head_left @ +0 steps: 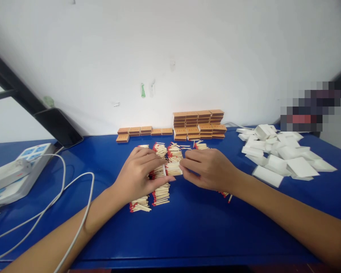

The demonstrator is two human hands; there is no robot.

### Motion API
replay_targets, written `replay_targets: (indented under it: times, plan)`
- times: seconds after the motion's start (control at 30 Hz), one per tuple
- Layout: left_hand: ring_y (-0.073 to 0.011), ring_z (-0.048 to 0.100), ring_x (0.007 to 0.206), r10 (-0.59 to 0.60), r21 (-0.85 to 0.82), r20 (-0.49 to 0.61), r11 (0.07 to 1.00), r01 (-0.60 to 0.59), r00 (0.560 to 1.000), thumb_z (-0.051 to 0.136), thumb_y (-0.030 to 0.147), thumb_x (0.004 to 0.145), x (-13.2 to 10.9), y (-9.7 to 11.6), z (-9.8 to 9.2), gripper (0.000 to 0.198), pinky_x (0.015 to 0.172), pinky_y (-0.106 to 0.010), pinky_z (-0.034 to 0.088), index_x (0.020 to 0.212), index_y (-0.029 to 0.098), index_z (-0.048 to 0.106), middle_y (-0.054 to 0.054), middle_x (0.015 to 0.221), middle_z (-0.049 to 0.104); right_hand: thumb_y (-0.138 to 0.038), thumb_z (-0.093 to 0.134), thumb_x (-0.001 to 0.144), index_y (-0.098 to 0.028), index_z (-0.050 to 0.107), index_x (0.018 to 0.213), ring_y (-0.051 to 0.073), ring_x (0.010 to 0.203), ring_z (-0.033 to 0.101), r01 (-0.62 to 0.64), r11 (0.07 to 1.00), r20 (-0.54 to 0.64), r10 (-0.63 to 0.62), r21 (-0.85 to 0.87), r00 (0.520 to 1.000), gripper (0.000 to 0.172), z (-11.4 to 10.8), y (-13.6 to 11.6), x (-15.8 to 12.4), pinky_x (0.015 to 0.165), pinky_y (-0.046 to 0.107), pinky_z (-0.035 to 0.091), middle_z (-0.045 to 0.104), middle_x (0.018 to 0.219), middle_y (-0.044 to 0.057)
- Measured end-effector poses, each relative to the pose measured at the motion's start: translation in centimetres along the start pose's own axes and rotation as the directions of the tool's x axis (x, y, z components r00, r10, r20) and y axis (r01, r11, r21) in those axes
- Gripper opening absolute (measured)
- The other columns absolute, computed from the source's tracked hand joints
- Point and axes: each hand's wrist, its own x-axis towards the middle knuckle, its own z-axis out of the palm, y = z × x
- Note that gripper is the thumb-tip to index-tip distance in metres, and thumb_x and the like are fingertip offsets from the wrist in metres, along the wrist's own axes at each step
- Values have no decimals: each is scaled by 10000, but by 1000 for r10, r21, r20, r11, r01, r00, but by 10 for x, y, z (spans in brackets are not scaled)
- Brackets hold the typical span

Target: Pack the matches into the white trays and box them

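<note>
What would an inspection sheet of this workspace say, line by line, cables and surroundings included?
Surface: blue table, glossy.
Job's things: red-tipped matches in heaps; white tray holding matches; orange matchboxes stacked along the back; white card pieces piled loosely at right.
Clutter: power strip and dark slab-like object at left.
Hands: left hand grips the tray's left end; right hand has fingertips at its right end.
Cables: white cable loops at left, crossing in front of the left forearm.
Surroundings: pale wall behind; pixelated patch at right.
</note>
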Motion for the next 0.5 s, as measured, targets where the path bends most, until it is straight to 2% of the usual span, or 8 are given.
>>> replay_targets:
  times: [0.07,0.17,0.3,0.4,0.5]
  plan:
    - [-254,722,964,-12,-3,1,1000,12,1000,801,460,929,0,0,0,314,894,-425,487,1111,208,754,-47,927,801,-226,492,1000,-219,628,770,163,635,489,8,999,-5,-8,-32,1000,267,-3,0,1,582,353,290,587,698,29]
    - [-260,719,954,-28,-3,5,1000,28,1000,806,448,925,0,-1,0,315,877,-428,489,1108,196,757,-52,901,789,-230,519,989,-224,647,787,166,640,499,-37,999,-57,38,23,998,239,-8,0,2,586,351,312,582,698,27]
    - [-256,713,907,-55,30,-30,998,56,998,782,504,936,-1,-6,0,354,831,-424,496,1083,182,762,-67,902,789,-232,542,984,-220,646,790,138,598,483,-140,960,-101,169,244,981,220,-17,5,2,586,318,353,576,672,1]
    - [-257,709,888,-103,76,-93,991,110,990,782,527,928,-2,-12,-2,369,801,-420,503,1045,177,773,-87,944,800,-251,575,976,-223,638,758,122,570,476,-239,852,35,252,465,967,228,-23,14,2,561,290,362,563,632,-25]
    - [-257,706,886,-158,103,-120,980,170,980,793,525,918,-2,-16,-3,356,797,-420,507,1021,184,780,-82,944,802,-251,596,946,-228,661,744,123,580,516,-305,792,267,186,529,946,214,-23,20,0,573,284,379,626,656,-25]
